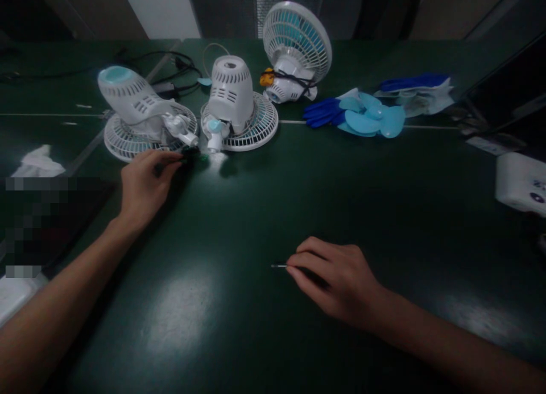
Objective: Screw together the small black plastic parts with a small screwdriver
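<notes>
My left hand (147, 181) reaches to the front of the left white fan (132, 101), thumb and forefinger pinched at a small dark green item (190, 151) on the table. Whether that item is held is hard to tell. Between the fingertips of my right hand (335, 274) is a thin metal rod (278, 265), low over the dark green table (239, 314). A second white fan (232, 95) lies face down beside the first, with a small white part and light blue knob at its front.
Behind stands a third fan (297, 47) with its cord wrapped round. Light blue fan blades (373, 116) lie by blue gloves (324, 113). A white box (518, 181) is at the right edge, crumpled white material (39, 162) at the left, black cables (181, 67) at the back.
</notes>
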`<state>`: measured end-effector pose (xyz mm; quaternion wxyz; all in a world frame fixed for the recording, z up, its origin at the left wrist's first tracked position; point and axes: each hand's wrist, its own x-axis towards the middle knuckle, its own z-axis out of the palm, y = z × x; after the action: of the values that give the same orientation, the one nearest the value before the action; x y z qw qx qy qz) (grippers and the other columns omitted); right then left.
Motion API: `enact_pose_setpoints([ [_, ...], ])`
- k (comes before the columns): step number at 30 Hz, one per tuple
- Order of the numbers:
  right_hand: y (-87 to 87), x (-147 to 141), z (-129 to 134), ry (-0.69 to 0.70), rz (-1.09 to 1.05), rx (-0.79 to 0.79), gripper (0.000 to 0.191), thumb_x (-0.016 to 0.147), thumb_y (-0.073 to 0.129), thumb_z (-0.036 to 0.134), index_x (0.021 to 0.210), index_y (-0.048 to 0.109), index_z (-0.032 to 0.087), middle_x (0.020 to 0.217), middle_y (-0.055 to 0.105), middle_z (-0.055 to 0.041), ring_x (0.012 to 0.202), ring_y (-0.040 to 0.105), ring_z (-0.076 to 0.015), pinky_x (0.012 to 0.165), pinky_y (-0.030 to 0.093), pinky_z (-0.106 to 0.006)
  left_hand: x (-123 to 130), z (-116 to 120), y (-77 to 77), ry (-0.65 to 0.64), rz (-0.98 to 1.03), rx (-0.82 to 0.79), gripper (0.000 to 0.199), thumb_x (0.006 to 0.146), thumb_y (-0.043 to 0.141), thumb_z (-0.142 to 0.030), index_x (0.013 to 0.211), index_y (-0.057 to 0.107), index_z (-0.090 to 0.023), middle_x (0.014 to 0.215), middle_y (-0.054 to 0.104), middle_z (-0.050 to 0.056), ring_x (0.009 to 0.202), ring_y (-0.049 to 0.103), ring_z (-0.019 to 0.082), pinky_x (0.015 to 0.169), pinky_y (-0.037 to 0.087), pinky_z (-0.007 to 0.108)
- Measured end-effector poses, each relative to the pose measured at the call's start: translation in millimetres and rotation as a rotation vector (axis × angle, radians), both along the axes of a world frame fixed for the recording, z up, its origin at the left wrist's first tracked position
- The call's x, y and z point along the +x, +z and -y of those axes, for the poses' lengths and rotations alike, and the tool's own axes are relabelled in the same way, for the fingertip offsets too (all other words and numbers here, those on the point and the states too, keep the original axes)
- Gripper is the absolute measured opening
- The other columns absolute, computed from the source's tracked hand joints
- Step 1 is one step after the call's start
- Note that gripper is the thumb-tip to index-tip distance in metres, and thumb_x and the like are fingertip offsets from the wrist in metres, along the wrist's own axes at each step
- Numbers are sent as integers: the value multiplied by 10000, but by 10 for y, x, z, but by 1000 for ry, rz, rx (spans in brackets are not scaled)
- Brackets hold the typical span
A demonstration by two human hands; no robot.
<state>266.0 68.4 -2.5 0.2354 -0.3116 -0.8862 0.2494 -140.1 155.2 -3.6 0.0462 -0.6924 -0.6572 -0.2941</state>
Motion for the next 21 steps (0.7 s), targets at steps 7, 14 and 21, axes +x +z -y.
enact_pose_setpoints([
  [7, -18, 17, 5, 1, 4, -3, 135, 1039, 584, 223, 1048, 717, 203, 938, 682, -19, 730, 623, -122, 591, 405, -268, -16, 16, -16, 47, -9, 13, 257, 986, 607, -318, 1166, 746, -197, 1119, 739, 77, 966, 677, 227, 856, 530, 339],
  [14, -31, 22, 5, -3, 15, -5, 153, 1046, 574, 240, 1048, 723, 207, 946, 685, -20, 736, 626, -121, 602, 418, -274, 5, 23, -12, 47, -21, 25, 259, 954, 623, -274, 1177, 733, -201, 1078, 746, 69, 929, 671, 234, 900, 527, 371],
  [21, -26, 15, 1, 6, 11, -16, 140, 1041, 581, 230, 1056, 718, 206, 956, 685, -17, 745, 630, -118, 607, 423, -273, 44, 45, 10, -32, -47, 6, 259, 968, 620, -304, 1193, 715, -218, 1071, 736, 64, 957, 683, 242, 923, 521, 379],
])
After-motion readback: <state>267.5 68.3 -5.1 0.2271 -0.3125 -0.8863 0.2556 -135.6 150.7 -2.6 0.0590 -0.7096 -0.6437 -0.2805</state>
